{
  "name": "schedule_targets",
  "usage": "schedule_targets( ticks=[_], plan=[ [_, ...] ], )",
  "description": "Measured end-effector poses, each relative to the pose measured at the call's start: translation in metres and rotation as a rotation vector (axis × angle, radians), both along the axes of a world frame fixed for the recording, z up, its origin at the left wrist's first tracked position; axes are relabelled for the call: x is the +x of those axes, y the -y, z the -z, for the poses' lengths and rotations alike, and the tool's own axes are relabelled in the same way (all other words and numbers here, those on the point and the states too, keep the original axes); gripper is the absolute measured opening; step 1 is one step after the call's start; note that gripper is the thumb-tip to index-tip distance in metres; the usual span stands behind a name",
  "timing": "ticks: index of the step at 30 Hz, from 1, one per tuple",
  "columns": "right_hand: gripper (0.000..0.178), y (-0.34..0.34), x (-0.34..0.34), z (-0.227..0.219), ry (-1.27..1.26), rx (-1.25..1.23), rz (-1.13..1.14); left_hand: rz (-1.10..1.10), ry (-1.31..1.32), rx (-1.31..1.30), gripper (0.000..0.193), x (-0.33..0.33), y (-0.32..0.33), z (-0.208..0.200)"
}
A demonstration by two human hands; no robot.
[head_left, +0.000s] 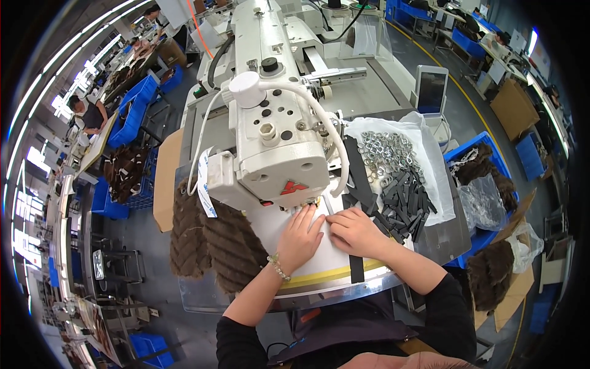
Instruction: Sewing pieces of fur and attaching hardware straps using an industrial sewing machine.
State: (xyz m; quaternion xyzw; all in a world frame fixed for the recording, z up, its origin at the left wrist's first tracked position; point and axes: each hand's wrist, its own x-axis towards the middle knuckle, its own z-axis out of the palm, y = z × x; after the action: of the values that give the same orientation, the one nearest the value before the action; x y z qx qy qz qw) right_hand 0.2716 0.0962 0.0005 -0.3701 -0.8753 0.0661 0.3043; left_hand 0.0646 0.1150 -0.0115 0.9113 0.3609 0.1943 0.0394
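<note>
My left hand (301,238) lies on the white work plate (319,263) with its fingers stretched out just below the head of the large white sewing machine (279,166). A beaded bracelet circles that wrist. Close to its right, my right hand (356,234) is bent, fingers together and tips toward the left hand. What those fingertips hold, if anything, is hidden. From beneath the right hand a black strap (357,269) runs toward the near table edge. The machine head covers the needle area. Left of my hands hangs brown ribbed fur fabric (224,246).
At the right, a white cloth (437,203) carries many metal rings (393,154) and short black strap pieces (405,206). Beyond them stands a small screen (431,89). A blue bin (513,215) with fur and plastic stands right of the table. People work at tables far left.
</note>
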Motion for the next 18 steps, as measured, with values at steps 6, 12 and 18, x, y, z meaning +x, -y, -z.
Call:
schedule_targets(
  ticks=[6, 12, 18],
  plan=[
    [0.015, 0.0003, 0.0002, -0.0005, 0.005, -0.004, 0.002, -0.001, 0.006, -0.001, 0.042, 0.0000, 0.0002, 0.0008],
    [0.016, -0.0001, 0.0007, -0.0002, 0.003, -0.010, -0.003, -0.008, 0.012, 0.005, 0.043, 0.0013, 0.0006, 0.0012],
    [0.016, 0.0003, 0.0010, -0.0004, 0.008, -0.011, -0.003, -0.013, 0.017, 0.011, 0.043, 0.0021, 0.0010, 0.0013]
  ],
)
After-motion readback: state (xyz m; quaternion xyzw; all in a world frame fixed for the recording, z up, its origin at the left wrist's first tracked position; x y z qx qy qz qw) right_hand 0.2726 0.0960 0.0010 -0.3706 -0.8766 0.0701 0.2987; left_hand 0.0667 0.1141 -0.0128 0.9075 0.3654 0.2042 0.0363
